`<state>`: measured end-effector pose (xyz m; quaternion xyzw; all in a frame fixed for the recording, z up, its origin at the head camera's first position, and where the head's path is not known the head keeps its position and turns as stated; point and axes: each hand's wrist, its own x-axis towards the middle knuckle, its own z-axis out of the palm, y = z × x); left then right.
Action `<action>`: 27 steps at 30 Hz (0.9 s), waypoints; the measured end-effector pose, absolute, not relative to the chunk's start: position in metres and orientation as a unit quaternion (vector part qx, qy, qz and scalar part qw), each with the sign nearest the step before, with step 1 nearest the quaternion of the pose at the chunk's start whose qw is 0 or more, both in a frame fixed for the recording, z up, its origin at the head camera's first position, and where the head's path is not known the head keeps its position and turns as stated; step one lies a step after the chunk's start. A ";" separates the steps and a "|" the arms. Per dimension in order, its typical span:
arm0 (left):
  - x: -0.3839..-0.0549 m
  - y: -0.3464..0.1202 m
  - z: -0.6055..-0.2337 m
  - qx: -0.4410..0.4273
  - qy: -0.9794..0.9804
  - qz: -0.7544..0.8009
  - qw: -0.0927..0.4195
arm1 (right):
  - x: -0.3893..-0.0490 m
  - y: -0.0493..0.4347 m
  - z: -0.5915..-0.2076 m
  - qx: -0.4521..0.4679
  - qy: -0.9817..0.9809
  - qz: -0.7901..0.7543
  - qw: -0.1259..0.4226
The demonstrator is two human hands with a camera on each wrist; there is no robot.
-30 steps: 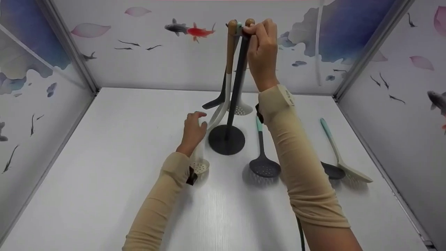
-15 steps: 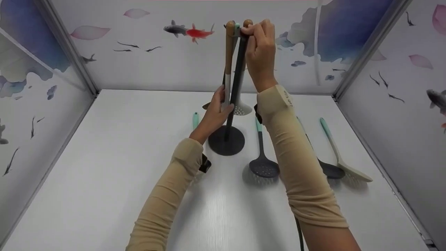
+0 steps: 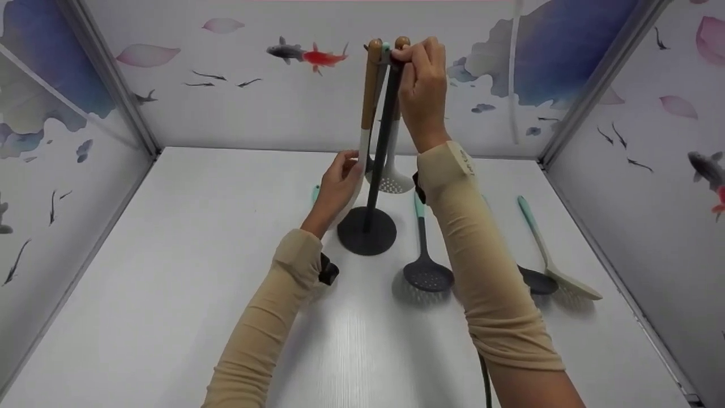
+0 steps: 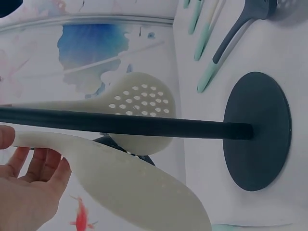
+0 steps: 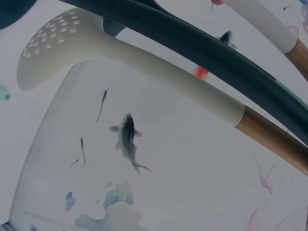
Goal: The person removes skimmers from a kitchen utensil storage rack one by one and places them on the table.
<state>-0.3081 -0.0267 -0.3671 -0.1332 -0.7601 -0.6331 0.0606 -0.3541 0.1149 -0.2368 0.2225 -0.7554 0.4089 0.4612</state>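
My right hand [image 3: 425, 90] grips the top of a black utensil stand [image 3: 385, 124], whose round base rests on the white table. A cream spatula [image 4: 134, 187] with a wooden handle hangs at the stand's left side. My left hand [image 3: 337, 184] holds this spatula by its neck, between thumb and fingers in the left wrist view. Behind the pole hangs a cream skimmer [image 3: 393, 184], also wooden-handled. A dark utensil [image 4: 132, 149] hangs farther back, mostly hidden. The right wrist view shows the skimmer and pole, but not my right hand.
Right of the base lies a dark skimmer [image 3: 429, 275] with a mint handle. Farther right are a dark utensil [image 3: 538, 280], partly behind my right sleeve, and a cream turner [image 3: 569, 283]. A mint handle [image 3: 315, 194] shows behind my left wrist. Printed walls enclose the table.
My left hand has risen from beside the base to the hanging spatula and taken its neck. Since then it has shifted slightly left with it. My right hand stays on the stand's top.
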 end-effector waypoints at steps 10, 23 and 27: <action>-0.304 -0.036 -0.368 -0.101 -0.727 -0.676 0.057 | -0.353 0.114 -0.237 0.231 -0.754 0.412 0.457; -0.302 -0.041 -0.366 -0.128 -0.732 -0.664 0.083 | -0.357 0.116 -0.235 0.229 -0.750 0.416 0.461; -0.302 -0.042 -0.365 -0.126 -0.723 -0.673 0.090 | -0.358 0.114 -0.234 0.230 -0.748 0.417 0.463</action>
